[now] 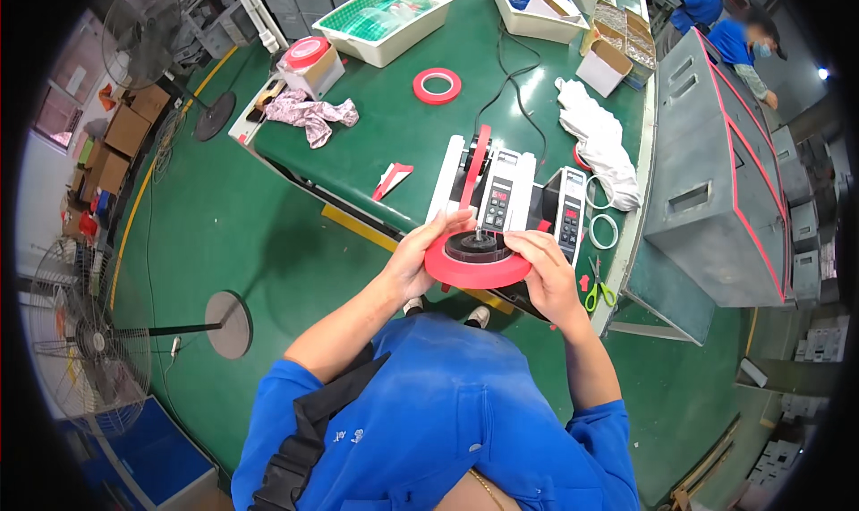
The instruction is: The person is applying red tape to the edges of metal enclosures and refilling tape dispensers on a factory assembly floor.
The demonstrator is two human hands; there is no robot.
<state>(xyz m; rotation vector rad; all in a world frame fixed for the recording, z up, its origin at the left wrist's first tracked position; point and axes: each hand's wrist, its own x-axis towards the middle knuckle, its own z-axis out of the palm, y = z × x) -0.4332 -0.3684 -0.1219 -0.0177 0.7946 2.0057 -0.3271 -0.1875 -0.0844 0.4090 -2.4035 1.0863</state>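
Between my two hands is a large roll of red tape with a black hub in its middle, lying nearly flat at the table's front edge. My left hand grips its left rim, and my right hand grips its right rim. Just beyond the roll stands an automatic tape dispenser with a small lit display and buttons; another red tape roll stands upright on its left side. To its right is a second tape dispenser, partly behind my right hand.
On the green table lie a flat red tape roll, a pink cloth, a white cloth, green-handled scissors and a black cable. White bins stand behind. Grey cabinets are at right, a fan at left.
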